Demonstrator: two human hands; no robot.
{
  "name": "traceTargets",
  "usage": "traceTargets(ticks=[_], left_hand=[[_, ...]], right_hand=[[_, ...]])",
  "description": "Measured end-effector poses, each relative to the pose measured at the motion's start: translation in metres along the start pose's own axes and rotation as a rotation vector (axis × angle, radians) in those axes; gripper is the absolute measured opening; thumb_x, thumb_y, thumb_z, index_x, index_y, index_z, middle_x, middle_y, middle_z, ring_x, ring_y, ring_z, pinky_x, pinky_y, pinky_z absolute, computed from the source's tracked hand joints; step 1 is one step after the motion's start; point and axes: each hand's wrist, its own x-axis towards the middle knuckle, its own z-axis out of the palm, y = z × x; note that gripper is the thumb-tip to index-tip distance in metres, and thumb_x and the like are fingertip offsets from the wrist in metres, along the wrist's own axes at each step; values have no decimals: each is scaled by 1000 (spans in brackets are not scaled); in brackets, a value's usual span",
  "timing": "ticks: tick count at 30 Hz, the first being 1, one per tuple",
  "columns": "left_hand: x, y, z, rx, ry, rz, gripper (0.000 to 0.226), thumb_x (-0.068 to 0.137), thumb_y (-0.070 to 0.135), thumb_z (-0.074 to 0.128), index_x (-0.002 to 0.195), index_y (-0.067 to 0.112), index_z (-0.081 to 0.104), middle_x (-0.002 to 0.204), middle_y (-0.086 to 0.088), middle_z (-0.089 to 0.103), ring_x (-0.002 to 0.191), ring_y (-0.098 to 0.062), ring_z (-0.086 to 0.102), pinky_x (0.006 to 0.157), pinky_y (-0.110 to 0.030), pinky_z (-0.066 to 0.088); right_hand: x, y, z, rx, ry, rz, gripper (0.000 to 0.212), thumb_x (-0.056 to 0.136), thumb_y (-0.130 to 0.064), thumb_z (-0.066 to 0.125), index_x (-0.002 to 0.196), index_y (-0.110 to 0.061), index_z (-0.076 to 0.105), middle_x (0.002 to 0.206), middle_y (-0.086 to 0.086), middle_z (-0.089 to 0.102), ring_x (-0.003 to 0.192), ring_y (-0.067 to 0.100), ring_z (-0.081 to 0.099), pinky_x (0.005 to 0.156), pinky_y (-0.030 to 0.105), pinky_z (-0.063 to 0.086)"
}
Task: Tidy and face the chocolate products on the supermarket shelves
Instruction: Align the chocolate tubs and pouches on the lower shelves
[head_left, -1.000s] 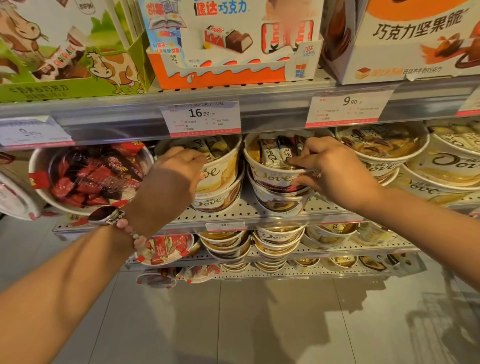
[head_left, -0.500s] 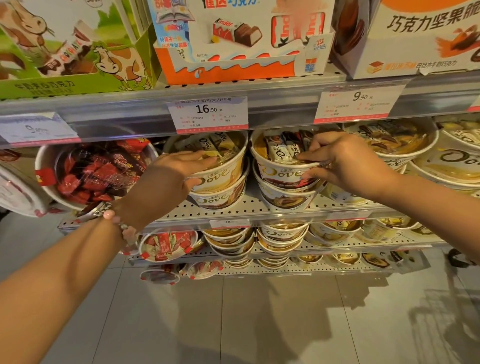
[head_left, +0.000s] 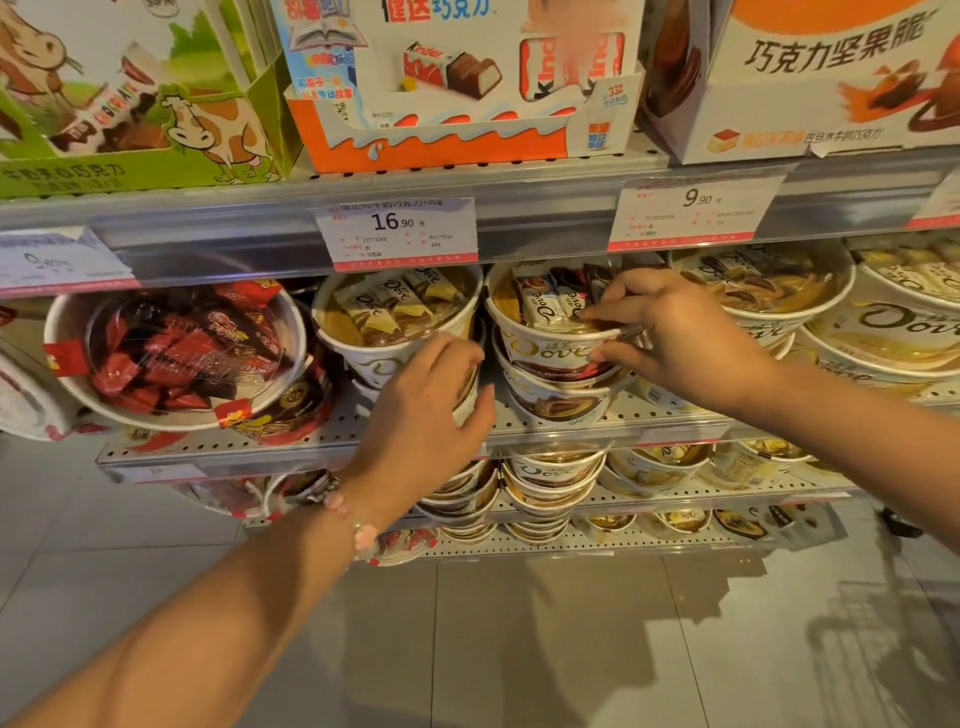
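Note:
Round white Dove chocolate tubs stand stacked in twos on the middle shelf (head_left: 291, 447). My left hand (head_left: 431, 410) curls around the right side of the lower tub under the left Dove tub (head_left: 400, 322). My right hand (head_left: 670, 338) grips the rim of the centre Dove tub (head_left: 545, 332), fingers on its clear lid and thumb on its wall. Under it sits a second Dove tub (head_left: 556, 400).
A tilted tub of red-wrapped chocolates (head_left: 182, 353) stands at the left. More Dove tubs (head_left: 878, 332) fill the right and the lower shelves (head_left: 550, 478). Kinder boxes (head_left: 457, 83) and other cartons sit on the top shelf above price tags (head_left: 397, 234). Grey floor tiles lie below.
My left hand has dropped from the upper left tub's side to the lower tub, further right. My right hand stays on the centre tub's rim. The view has shifted closer.

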Motion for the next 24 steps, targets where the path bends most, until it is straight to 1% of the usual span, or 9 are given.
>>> traceTargets(ticks=[3, 4, 6, 9, 11, 15, 19, 22, 24], left_hand=[[29, 11, 3, 66, 40, 20, 35, 82, 23, 60, 113, 7, 55, 111, -7, 54, 102, -15, 48, 89, -23, 38], [39, 14, 2, 149, -30, 53, 43, 82, 25, 62, 121, 9, 52, 119, -8, 53, 112, -21, 47, 96, -30, 35], [54, 17, 3, 285, -227, 86, 58, 85, 32, 62, 137, 20, 40, 135, -6, 45, 125, -27, 38, 105, -37, 25], [63, 13, 8, 370, -410, 96, 61, 91, 36, 52, 145, 33, 24, 140, -4, 40, 130, -25, 32, 107, -38, 21], [67, 10, 8, 365, -442, 92, 55, 94, 34, 48, 144, 35, 25, 141, -6, 42, 131, -27, 33, 106, -39, 24], [72, 4, 9, 332, -456, 102, 50, 95, 29, 47, 141, 36, 29, 147, -7, 37, 136, -32, 30, 109, -40, 25], [72, -3, 10, 323, -463, 126, 49, 95, 25, 48, 140, 36, 32, 147, -6, 37, 136, -34, 29, 111, -44, 27], [71, -7, 7, 290, -454, 147, 51, 93, 22, 50, 139, 34, 32, 147, -5, 38, 138, -33, 27, 111, -46, 26], [70, -10, 5, 263, -449, 157, 51, 92, 20, 53, 139, 32, 34, 145, -6, 39, 137, -33, 27, 111, -46, 26]], right_hand=[[-19, -7, -4, 83, 149, 76, 40, 82, -16, 67, 119, -7, 57, 111, 3, 53, 103, 10, 47, 91, 16, 37], [-29, -11, -2, 152, 282, 140, 31, 83, -12, 63, 113, -6, 56, 107, 2, 51, 98, 8, 46, 86, 11, 36], [-51, -22, 9, 408, 448, 417, 15, 85, -2, 54, 96, -12, 51, 91, 1, 52, 81, 13, 48, 73, 19, 42], [-65, -30, 30, 850, 264, 947, 8, 91, -6, 47, 97, -11, 46, 77, 10, 56, 65, 21, 52, 59, 33, 44], [-60, -25, 37, 1076, 99, 1156, 16, 96, -15, 43, 110, -8, 42, 72, 14, 58, 55, 20, 55, 51, 29, 45], [-37, -15, 49, 1213, 6, 1159, 27, 98, -19, 40, 123, -10, 44, 73, 12, 62, 53, 16, 63, 44, 22, 49], [-22, -11, 56, 1235, 96, 1120, 9, 96, -7, 39, 98, -6, 47, 67, 12, 56, 43, 13, 57, 41, 19, 46], [-14, -1, 56, 1061, 74, 1099, 15, 95, -7, 41, 100, 0, 53, 62, 13, 54, 33, 7, 48, 32, 15, 34], [-14, 4, 54, 942, 12, 1044, 20, 95, -10, 41, 99, 2, 57, 63, 14, 55, 36, 9, 46, 30, 14, 29]])
